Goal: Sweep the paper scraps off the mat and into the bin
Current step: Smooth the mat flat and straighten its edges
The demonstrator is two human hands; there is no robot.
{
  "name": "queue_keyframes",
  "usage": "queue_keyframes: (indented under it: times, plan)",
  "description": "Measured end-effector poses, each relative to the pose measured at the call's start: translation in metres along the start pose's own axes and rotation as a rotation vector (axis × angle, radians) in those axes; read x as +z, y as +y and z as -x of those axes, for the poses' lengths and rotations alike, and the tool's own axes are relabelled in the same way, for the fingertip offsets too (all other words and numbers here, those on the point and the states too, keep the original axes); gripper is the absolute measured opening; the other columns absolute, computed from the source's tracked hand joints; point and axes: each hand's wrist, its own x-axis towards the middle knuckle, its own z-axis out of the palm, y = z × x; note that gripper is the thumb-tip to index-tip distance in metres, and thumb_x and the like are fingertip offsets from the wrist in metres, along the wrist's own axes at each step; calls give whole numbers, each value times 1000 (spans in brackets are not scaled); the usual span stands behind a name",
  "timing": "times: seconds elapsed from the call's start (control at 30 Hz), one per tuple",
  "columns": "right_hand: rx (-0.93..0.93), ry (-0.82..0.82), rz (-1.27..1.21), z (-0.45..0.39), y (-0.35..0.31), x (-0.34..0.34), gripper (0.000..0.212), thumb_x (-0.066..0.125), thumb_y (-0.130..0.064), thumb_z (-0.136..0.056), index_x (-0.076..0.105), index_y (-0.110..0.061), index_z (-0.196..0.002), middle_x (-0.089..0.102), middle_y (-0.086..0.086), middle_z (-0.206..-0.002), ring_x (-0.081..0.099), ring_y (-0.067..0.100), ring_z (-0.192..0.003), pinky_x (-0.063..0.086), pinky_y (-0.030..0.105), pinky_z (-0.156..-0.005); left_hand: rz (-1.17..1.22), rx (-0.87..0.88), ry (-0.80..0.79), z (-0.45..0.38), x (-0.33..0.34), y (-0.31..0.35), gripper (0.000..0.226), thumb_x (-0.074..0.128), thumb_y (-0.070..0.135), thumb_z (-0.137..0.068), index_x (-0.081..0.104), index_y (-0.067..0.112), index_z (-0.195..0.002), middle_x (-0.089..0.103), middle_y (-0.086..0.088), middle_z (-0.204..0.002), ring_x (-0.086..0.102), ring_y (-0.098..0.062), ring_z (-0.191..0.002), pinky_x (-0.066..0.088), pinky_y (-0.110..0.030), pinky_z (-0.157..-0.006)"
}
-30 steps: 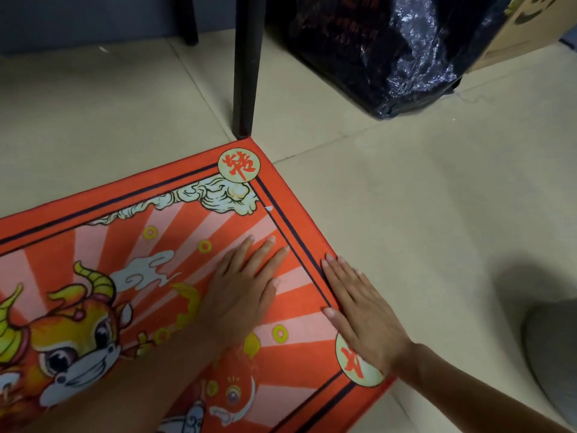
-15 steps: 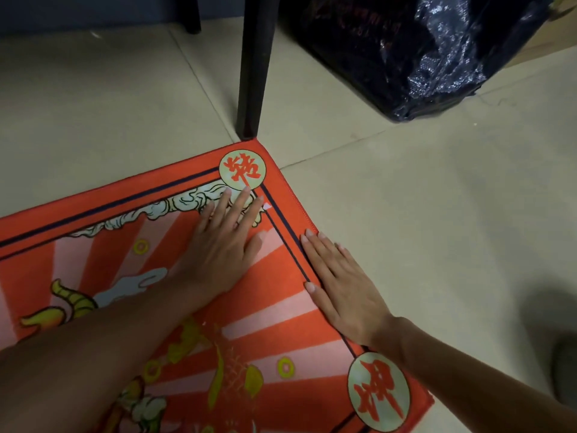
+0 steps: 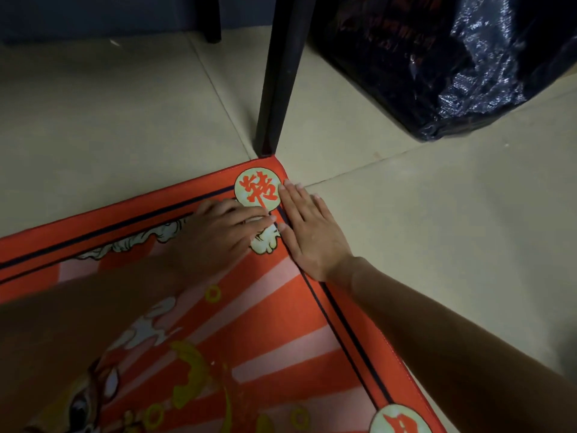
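A red mat (image 3: 281, 314) with a cartoon ox, white rays and round character badges lies on the tiled floor. My left hand (image 3: 221, 235) rests on the mat near its far corner, fingers stretched toward the right edge just below the corner badge (image 3: 257, 189). My right hand (image 3: 307, 232) lies flat with straight fingers along the mat's right edge, half on the floor, fingertips at the corner. A tiny white speck (image 3: 213, 363) sits on the mat lower down. Any scraps between or under the hands are hidden. No bin is clearly in view.
A black furniture leg (image 3: 278, 89) stands right at the mat's far corner. A dark shiny plastic bag (image 3: 437, 57) fills the upper right. Another dark leg (image 3: 212, 23) stands further back. Beige floor tiles (image 3: 452, 229) spread to the right.
Both hands have slid forward along the mat toward its far corner. The left hand's fingers now point right, close to the right hand, which reaches the corner.
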Motion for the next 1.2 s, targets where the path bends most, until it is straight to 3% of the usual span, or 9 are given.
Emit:
queue_keyframes:
  times: [0.13,0.2,0.3,0.6,0.77,0.97,1.2]
  plan:
    - [32,21,-21,-36,-2,2,60,12,-40,-104,1,-17,-158,-3,-2,-166,-6,12,-152,0,38,-125,32,-84,1,-3,5,0,41,41,35,-97,53,27,-134,48,4,-143,43,-17,-134,32,-46,-103]
    - [35,22,-33,-40,-1,3,58,13,-40,-105,1,-19,-158,-2,-3,-166,-6,10,-152,-1,37,-124,98,-251,-8,-4,7,-7,56,35,49,-96,42,22,-145,37,-2,-154,29,-20,-145,24,-49,-115]
    - [30,35,-36,-40,-2,3,58,14,-40,-105,2,-20,-158,0,-4,-166,-5,9,-152,-1,37,-124,62,-350,-32,-9,14,-9,68,25,56,-97,22,20,-155,23,-4,-162,17,-21,-150,17,-45,-121]
    - [49,36,26,-36,-7,3,61,17,-42,-105,2,-17,-158,0,-1,-166,-5,13,-152,-2,36,-124,2,-349,-21,-7,14,-3,64,26,50,-98,33,16,-152,29,-7,-159,24,-24,-148,19,-42,-119]
    - [22,31,11,-51,-6,2,60,17,-42,-105,1,-20,-158,0,-4,-166,-6,11,-152,0,38,-125,53,-252,-28,-15,12,-19,59,35,46,-97,44,13,-145,43,-12,-150,38,-31,-139,36,-46,-110]
    - [54,46,-28,-54,-7,3,62,19,-49,-104,1,-24,-158,0,-7,-165,-6,9,-152,-2,36,-124,43,-190,-35,-17,15,-29,59,31,45,-98,42,12,-145,28,-9,-160,21,-25,-149,22,-44,-119]
    - [39,51,-3,-59,-7,2,68,17,-54,-101,1,-21,-158,1,-4,-166,-2,13,-152,1,38,-124,105,-227,10,-23,13,-29,51,30,38,-99,46,12,-140,38,-8,-154,28,-24,-146,28,-43,-117]
